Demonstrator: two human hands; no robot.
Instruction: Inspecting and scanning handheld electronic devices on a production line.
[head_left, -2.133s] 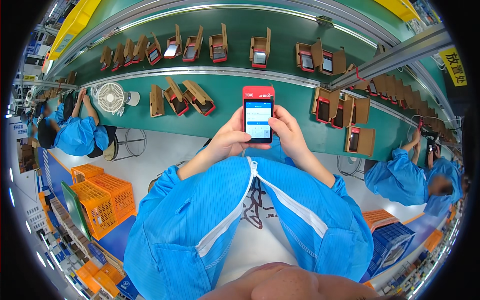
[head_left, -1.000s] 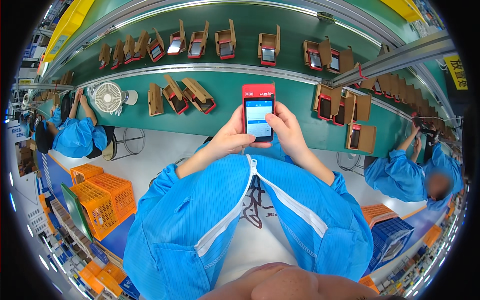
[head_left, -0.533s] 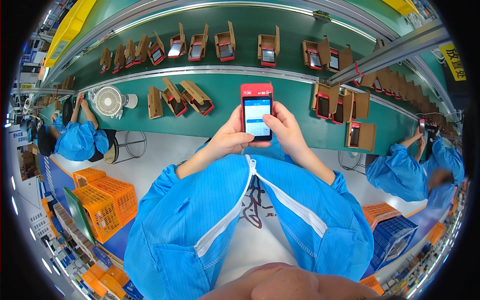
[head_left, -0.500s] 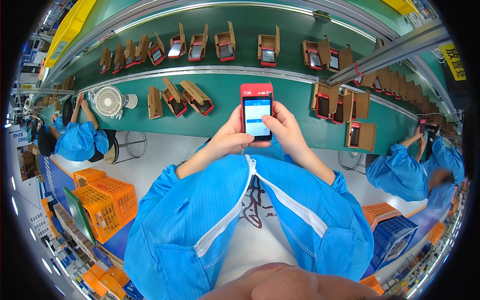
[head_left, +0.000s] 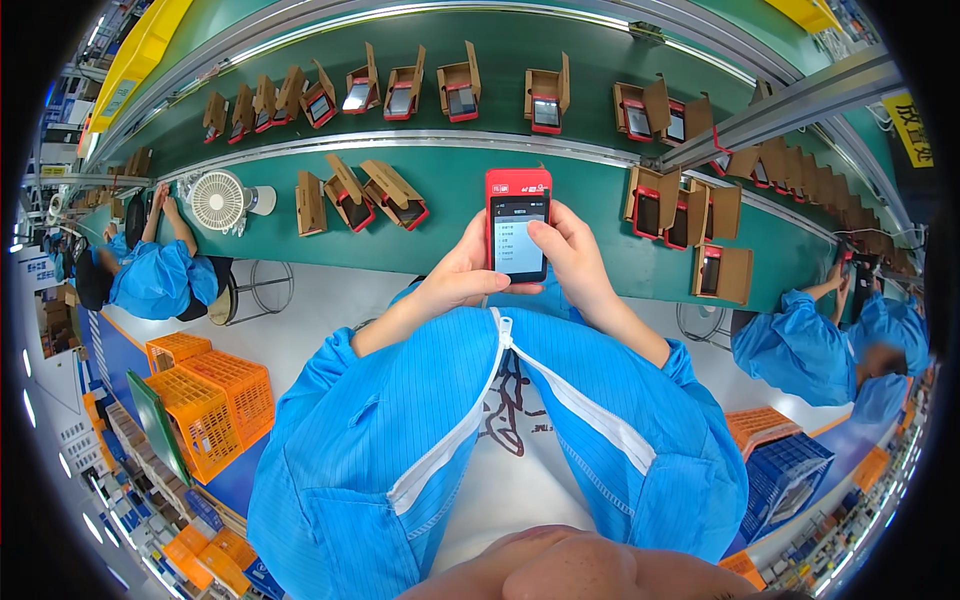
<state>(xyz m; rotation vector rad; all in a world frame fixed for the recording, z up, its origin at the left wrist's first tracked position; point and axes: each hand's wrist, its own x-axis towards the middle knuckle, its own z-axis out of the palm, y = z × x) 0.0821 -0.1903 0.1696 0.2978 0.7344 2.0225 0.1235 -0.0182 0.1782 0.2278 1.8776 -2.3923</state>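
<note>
A red handheld payment terminal (head_left: 518,243) is held upright between my two hands, above the near edge of the green bench. My left hand (head_left: 462,270) grips its left side and lower end, with the thumb along the bottom of the screen. Around the right edge wraps my right hand (head_left: 568,255), its thumb on the upper right of the screen. The lit screen shows a list on a pale background. Behind the terminal, fingers of both hands are hidden.
Opened cardboard boxes (head_left: 398,193) with red terminals lie left on the bench, others (head_left: 655,200) right. A row of similar boxes (head_left: 461,88) sits on the green belt beyond a metal rail. A white fan (head_left: 218,202) stands left. Co-workers in blue (head_left: 165,280) sit either side.
The screen has switched from a keypad page to a list. My right thumb has shifted slightly up, and the terminal slightly right. Boxes on the far belt have slid a little right.
</note>
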